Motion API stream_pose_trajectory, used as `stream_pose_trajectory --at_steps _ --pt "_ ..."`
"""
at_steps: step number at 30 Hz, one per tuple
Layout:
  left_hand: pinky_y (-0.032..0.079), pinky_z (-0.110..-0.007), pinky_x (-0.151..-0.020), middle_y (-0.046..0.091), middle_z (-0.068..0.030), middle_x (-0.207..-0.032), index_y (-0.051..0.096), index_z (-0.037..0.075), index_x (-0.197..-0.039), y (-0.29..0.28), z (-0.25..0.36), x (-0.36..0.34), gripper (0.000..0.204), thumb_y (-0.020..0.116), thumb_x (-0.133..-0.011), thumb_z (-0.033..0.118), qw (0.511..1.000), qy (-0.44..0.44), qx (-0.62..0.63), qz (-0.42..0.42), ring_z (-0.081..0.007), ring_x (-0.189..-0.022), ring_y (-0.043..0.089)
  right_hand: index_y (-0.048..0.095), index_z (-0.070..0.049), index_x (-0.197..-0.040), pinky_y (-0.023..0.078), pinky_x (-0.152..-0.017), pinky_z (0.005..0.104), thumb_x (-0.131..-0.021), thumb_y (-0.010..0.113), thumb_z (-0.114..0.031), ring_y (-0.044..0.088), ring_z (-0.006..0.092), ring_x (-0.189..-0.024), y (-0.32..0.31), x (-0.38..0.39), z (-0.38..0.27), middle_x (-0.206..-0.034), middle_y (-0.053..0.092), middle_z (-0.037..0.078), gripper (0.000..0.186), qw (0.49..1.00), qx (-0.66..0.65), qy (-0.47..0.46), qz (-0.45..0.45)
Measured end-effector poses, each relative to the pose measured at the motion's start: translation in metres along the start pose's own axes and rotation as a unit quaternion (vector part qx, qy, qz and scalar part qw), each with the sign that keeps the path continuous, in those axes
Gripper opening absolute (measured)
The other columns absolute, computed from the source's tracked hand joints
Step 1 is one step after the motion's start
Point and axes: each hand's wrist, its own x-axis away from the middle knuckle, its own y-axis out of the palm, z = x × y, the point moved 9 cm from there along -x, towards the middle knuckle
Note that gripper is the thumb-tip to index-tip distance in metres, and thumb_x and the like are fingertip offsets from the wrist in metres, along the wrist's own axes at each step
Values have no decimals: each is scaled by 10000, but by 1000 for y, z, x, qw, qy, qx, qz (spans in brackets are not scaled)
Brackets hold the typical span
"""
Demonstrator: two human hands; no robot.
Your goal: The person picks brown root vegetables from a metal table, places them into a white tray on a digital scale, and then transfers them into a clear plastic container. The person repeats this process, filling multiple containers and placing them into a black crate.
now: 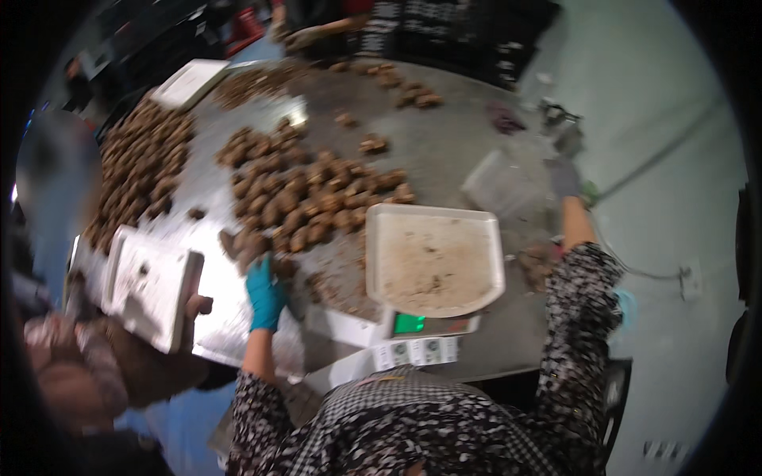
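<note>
My left hand (266,295), in a teal glove, is at the near edge of a heap of brown tubers (294,190). Its fingertips meet the tubers (250,244) there, and blur hides whether they grip one. My right arm stretches far to the right. A grey glove covers my right hand (563,176), which is next to a clear plastic bag or tub (504,184); its fingers are smeared. Between my arms a shallow off-white tray (435,258), with only dirt crumbs in it, sits on a scale (409,323) with a lit green display.
Another person holds a white tray (147,278) at the left. More tubers (147,166) and a white tray (190,83) lie farther off. Printed labels (417,351) line the table's near edge. A cable (635,270) runs along the right wall. Someone's hands (305,36) are across the table.
</note>
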Motion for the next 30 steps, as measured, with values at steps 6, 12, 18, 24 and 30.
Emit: stream_pose_trajectory --at_steps 6,12,18,24,30 --pt "441 -446 -826 569 -223 -1083 568 64 -1127 47 1 -39 375 584 -757 124 966 -24 -210 -146 -400 -981 537 597 -10 -920 442 -766 407 -785 628 -369 568 358 -886 -69 35 -6 -928 607 205 385 995 -97 11 0" --pt "481 -423 -715 629 -207 -941 579 58 -1092 45 -27 -46 324 593 -790 177 984 -51 -99 -136 -337 -809 613 628 -18 -893 469 -738 386 -787 569 -268 613 313 -847 -40 30 -15 -924 646 174 278 968 -134 -73 -201" --pt "413 -257 -538 614 -55 -831 557 66 -1128 45 -50 -30 275 583 -874 170 851 -288 429 -92 -127 -619 533 618 -17 -883 471 -679 376 -786 550 -236 624 261 -763 -68 27 -40 -825 654 133 249 996 -83 -37 -14" --pt "402 -202 -507 613 -28 -862 546 78 -1171 32 -41 -22 296 568 -911 216 794 -304 523 -54 -74 -598 523 589 -4 -868 474 -661 397 -805 549 -256 623 299 -694 -31 28 -40 -760 640 161 263 973 -162 10 -166" --pt "494 -247 -681 639 -36 -945 593 70 -1127 8 -42 -12 290 601 -894 243 784 -290 548 4 -114 -769 599 611 -33 -992 460 -808 479 -871 431 -287 584 412 -925 -39 11 -17 -1019 632 190 334 997 -6 -81 16"
